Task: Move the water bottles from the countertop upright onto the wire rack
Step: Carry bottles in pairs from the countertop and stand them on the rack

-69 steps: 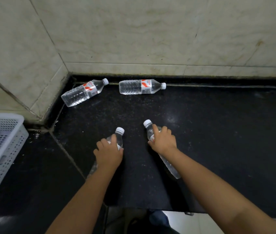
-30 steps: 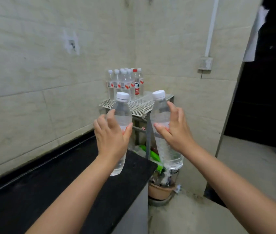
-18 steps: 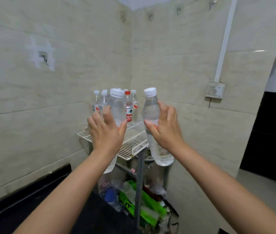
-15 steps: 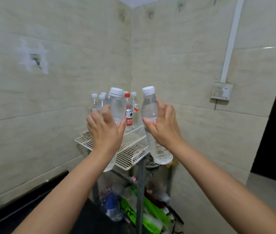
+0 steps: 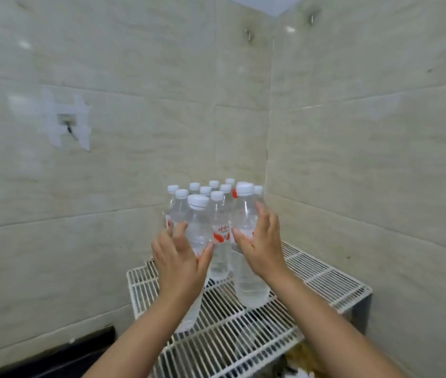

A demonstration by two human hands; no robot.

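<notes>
Fingers (image 5: 182,236) of both hands grip bottles above the wire rack (image 5: 325,279); my tilted left bottle (image 5: 197,227) could topple standing neighbours (image 5: 219,241).

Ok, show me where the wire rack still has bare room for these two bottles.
Bare grid lies along the wire rack right side by the wall, and at its front edge. The back corner is crowded with upright bottles; both hands' bottles stand just before them.
</notes>
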